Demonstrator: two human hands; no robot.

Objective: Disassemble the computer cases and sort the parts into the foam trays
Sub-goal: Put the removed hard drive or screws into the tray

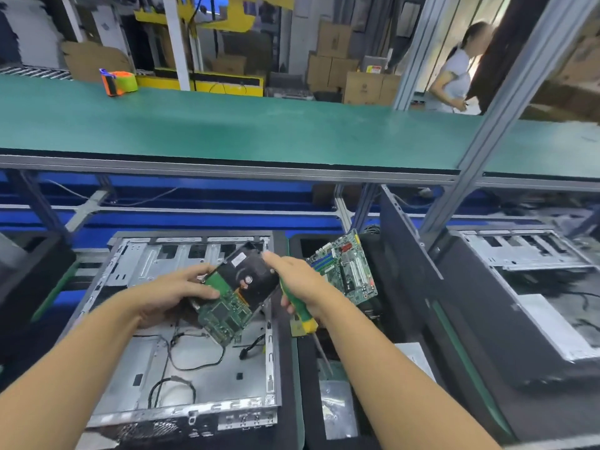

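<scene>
A hard drive with a green circuit board on its upturned side is held above the open silver computer case. My left hand grips its left edge. My right hand curls round a green and yellow screwdriver, shaft pointing down, while its index finger touches the drive's far corner. A green motherboard leans upright in the black foam tray to the right of the case.
Loose black cables lie on the case floor. A second opened case lies at the right behind a black side panel. A green shelf with an orange tape dispenser runs above. A person stands far right.
</scene>
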